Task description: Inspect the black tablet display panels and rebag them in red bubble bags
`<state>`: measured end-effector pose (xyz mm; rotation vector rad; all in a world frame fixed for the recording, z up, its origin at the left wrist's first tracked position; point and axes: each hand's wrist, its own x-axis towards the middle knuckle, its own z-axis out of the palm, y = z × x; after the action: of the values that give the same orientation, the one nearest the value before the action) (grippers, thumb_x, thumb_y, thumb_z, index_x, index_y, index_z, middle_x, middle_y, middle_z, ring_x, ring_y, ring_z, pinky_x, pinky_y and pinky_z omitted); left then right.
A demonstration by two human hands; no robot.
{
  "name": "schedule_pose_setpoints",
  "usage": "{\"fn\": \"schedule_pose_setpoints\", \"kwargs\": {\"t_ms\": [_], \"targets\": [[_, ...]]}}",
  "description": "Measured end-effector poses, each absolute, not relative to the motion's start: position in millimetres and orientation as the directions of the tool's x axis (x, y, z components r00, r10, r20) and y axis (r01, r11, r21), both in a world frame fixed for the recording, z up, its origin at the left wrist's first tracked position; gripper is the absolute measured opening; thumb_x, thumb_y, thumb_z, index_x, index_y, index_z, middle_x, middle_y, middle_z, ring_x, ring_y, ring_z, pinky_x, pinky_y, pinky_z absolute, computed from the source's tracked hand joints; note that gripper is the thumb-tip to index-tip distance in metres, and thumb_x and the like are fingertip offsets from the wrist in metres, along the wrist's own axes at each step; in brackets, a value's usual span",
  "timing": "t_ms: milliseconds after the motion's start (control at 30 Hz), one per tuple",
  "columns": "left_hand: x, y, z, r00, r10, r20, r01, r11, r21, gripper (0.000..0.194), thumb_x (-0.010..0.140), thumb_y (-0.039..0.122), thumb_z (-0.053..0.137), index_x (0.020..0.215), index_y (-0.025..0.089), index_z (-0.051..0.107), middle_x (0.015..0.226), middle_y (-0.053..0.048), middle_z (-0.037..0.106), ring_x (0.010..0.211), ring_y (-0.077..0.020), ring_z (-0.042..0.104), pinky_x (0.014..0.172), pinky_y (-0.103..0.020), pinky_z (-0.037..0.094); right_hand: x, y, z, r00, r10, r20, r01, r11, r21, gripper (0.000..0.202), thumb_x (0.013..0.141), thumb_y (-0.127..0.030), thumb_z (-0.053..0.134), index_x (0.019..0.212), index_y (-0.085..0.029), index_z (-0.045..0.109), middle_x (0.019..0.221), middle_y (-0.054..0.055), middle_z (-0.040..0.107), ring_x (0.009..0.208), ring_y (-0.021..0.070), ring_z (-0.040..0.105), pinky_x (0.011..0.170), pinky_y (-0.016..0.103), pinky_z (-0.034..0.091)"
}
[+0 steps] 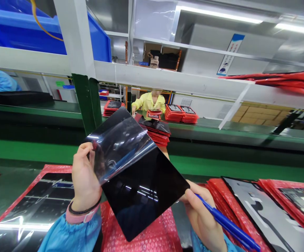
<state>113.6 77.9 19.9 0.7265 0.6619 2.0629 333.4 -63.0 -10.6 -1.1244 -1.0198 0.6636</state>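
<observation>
A glossy black screen panel [146, 189] is tilted up in front of me. Clear plastic film [120, 148] is lifted and bowed over its upper left part, while the lower right part shows bare black glass. My left hand [85, 175] pinches the film at its left edge. With thumb and fingers closed, my right hand [203, 210] grips the panel's right corner. A blue pen [227, 224] also rests in that hand, pointing toward the lower right. Red bubble wrap [141, 231] lies on the bench below the panel.
On the left lies another dark panel [36, 206] on red wrap. Wrapped panels [262, 210] are stacked on the right. Ahead, a pile of red-wrapped panels [158, 129] stands near a green shelf [220, 127]. Beyond it sits a person in yellow [152, 101]. A white post [75, 38] rises left.
</observation>
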Motion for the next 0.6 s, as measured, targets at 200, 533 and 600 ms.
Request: {"fn": "schedule_pose_setpoints", "kwargs": {"t_ms": [200, 533, 600], "targets": [[115.0, 77.9, 22.3, -0.492, 0.833, 0.252, -0.528, -0.516, 0.674, 0.013, 0.075, 0.015, 0.058, 0.065, 0.021, 0.062, 0.076, 0.004, 0.057, 0.077, -0.0088, 0.053, 0.068, -0.014, 0.045, 330.0, -62.5, -13.9, 0.505, 0.832, 0.230, -0.051, 0.295, -0.954, 0.032, 0.077, -0.054, 0.064, 0.082, -0.024, 0.076, 0.081, 0.006, 0.074, 0.086, 0.0298, 0.067, 0.078, 0.042, 0.053], [112.4, 83.6, 22.6, -0.480, 0.830, 0.284, -0.495, -0.523, 0.693, 0.012, 0.067, 0.017, 0.060, 0.056, 0.020, 0.056, 0.068, 0.003, 0.051, 0.069, -0.0090, 0.050, 0.062, -0.014, 0.044, 334.3, -64.5, -18.8, 0.422, 0.862, 0.280, 0.083, 0.271, -0.959, 0.030, 0.075, -0.051, 0.065, 0.081, -0.024, 0.077, 0.084, 0.007, 0.074, 0.084, 0.0323, 0.065, 0.081, 0.045, 0.051], [112.8, 81.7, 23.4, -0.462, 0.841, 0.283, -0.494, -0.509, 0.705, 0.014, 0.067, 0.018, 0.060, 0.054, 0.019, 0.055, 0.068, 0.003, 0.050, 0.067, -0.0085, 0.048, 0.060, -0.014, 0.042, 332.9, -65.1, -15.1, 0.450, 0.852, 0.268, 0.099, 0.251, -0.963, 0.029, 0.075, -0.051, 0.066, 0.080, -0.025, 0.076, 0.083, 0.005, 0.073, 0.085, 0.0316, 0.065, 0.082, 0.044, 0.049]]}}
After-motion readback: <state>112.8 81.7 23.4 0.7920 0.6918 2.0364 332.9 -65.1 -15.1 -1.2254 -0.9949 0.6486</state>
